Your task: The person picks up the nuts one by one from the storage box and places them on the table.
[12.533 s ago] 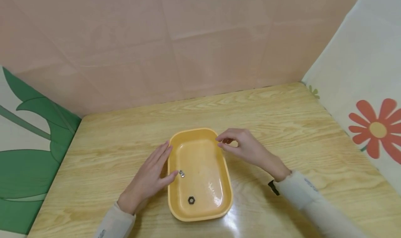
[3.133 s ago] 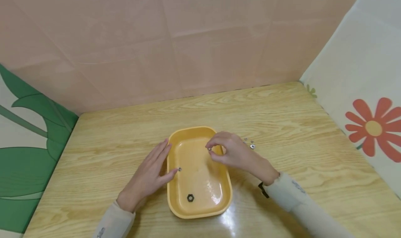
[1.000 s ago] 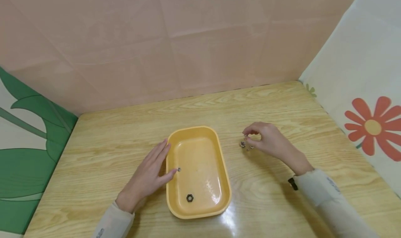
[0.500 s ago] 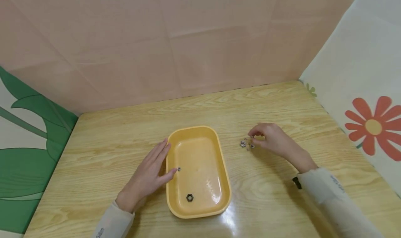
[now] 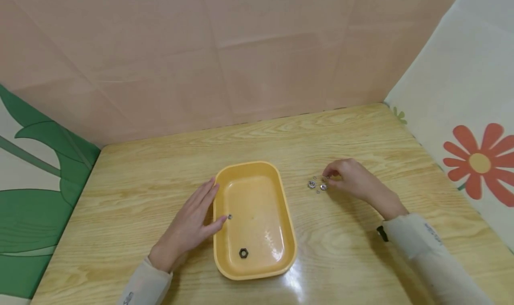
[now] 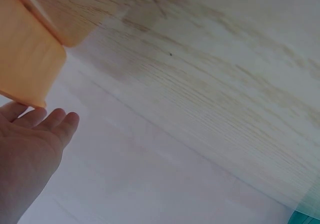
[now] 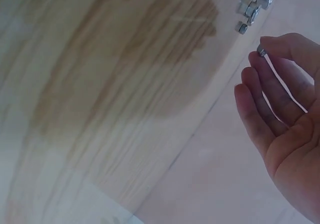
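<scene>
In the head view a yellow tray (image 5: 289,251) sits on the table. My left hand (image 5: 186,229) rests along its left rim with fingers extended, also seen as a left hand (image 6: 32,149) against the tray wall in the left wrist view. A small silver nut (image 5: 230,216) lies by the thumb tip, and a larger dark hex nut (image 5: 243,253) near the tray's close end. Right of the tray, my right hand (image 5: 353,180) is beside several silver nuts (image 5: 311,184). In the right wrist view, thumb and forefinger pinch a small nut (image 7: 261,50).
The wood-grain table (image 5: 160,171) meets a pinkish back wall (image 5: 257,64). Leaf-patterned cloth (image 5: 36,224) bounds the left side, and a panel with a red flower (image 5: 479,162) the right.
Since 12.5 s ago, one of two small nuts by the left thumb has left the tray. My right hand went from the tray to the table nuts, then shifted slightly right. The left hand stays.
</scene>
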`<action>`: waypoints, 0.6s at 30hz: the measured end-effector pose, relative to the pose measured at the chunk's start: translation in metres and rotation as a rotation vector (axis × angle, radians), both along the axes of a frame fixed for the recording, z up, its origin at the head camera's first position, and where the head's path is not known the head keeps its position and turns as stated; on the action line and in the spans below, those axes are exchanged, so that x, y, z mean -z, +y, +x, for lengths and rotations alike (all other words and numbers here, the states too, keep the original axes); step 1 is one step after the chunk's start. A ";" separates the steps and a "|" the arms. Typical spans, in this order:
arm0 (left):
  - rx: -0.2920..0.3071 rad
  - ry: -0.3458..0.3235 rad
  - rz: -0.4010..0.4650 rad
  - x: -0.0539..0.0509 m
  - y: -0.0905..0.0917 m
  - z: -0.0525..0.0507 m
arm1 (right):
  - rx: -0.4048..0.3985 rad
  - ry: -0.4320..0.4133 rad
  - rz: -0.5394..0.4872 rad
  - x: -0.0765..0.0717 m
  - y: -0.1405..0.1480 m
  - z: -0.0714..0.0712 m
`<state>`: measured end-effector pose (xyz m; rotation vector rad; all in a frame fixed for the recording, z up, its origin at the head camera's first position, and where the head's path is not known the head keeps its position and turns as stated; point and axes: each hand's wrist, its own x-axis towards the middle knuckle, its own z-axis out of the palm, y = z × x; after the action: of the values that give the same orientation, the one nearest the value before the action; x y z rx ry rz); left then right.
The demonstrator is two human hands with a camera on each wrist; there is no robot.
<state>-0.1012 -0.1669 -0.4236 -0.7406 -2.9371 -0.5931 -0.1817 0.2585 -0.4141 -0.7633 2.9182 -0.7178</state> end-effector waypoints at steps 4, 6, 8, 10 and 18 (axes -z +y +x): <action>-0.005 -0.010 -0.002 -0.001 0.000 0.000 | -0.014 -0.011 0.014 0.000 0.002 0.000; -0.008 -0.018 -0.002 0.000 0.000 0.000 | -0.020 -0.014 0.018 0.001 0.003 -0.001; -0.009 -0.016 -0.001 -0.001 0.000 0.000 | -0.024 -0.015 0.017 0.002 0.003 -0.001; -0.006 -0.006 0.000 0.000 0.000 0.000 | -0.028 -0.008 0.014 0.003 0.004 -0.002; -0.012 -0.022 -0.001 -0.002 0.001 0.000 | -0.013 -0.019 0.030 0.005 0.006 -0.002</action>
<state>-0.1007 -0.1660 -0.4220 -0.7211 -2.9599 -0.6036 -0.1840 0.2641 -0.4196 -0.7676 2.8973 -0.6749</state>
